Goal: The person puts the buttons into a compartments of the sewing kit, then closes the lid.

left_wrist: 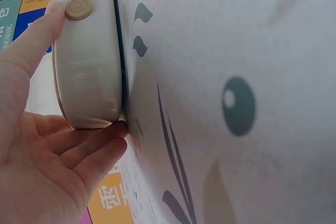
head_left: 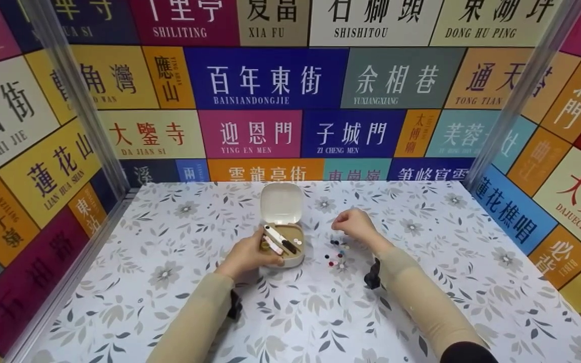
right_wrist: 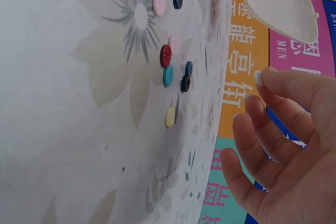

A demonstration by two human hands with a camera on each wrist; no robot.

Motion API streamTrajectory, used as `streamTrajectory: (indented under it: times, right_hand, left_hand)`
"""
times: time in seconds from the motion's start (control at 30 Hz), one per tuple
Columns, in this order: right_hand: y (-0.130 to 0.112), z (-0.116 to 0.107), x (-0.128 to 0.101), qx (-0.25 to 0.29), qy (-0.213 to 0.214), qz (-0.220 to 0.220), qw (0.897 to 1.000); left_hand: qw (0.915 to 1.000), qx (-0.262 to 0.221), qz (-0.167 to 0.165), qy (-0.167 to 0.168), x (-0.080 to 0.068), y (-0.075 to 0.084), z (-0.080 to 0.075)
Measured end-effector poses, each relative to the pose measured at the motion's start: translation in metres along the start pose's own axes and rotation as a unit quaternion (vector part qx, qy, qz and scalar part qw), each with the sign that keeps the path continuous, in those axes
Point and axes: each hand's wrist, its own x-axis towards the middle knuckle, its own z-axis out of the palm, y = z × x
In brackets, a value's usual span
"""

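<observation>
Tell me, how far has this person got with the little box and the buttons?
The small case already stands open, lid up, with sewing tools showing inside. The left hand grips its base, and the right hand pinches one pale button above the table. The other loose buttons are scattered beside the case, so most of it seems left.

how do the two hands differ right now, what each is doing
The left hand grips the open sewing kit box on the table; the right hand pinches one small white button in its fingertips. The left rests beside the box; the right is raised above the loose buttons. Both wear beige sleeves.
</observation>
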Motion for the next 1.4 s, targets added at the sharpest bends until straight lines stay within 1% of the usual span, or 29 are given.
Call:
streamTrajectory:
  times: [0.17,0.33,0.57,0.77,0.93,1.17,1.3,1.4]
  right_hand:
    - [-0.002,0.002,0.0,0.001,0.0,-0.003,1.0]
    - [-0.004,0.004,0.0,0.013,0.003,-0.008,1.0]
    - [-0.005,0.008,0.004,0.016,0.008,-0.009,1.0]
    - [-0.01,0.009,0.003,0.011,0.004,-0.003,1.0]
    - [-0.012,0.01,0.005,0.004,0.004,-0.007,1.0]
    - [-0.016,0.01,0.003,0.021,0.001,-0.011,1.0]
    - [-0.018,0.01,0.003,0.03,-0.005,-0.003,1.0]
    - [-0.019,0.012,0.005,0.026,-0.005,0.0,1.0]
  left_hand:
    - [1.0,-0.004,-0.006,-0.001,0.001,0.0,0.001]
    - [0.9999,-0.01,-0.012,-0.004,0.001,0.001,0.0]
    - [1.0,0.006,0.004,0.002,0.0,0.0,0.0]
    - [1.0,-0.004,-0.003,-0.002,0.001,-0.002,0.0]
    - [0.9999,-0.007,-0.011,-0.004,0.002,-0.002,0.0]
    - [0.9999,-0.008,-0.01,-0.003,0.003,-0.002,0.0]
    - [0.9999,-0.011,-0.01,-0.002,0.002,-0.001,0.001]
    - [1.0,-0.006,-0.005,-0.001,0.001,-0.001,0.001]
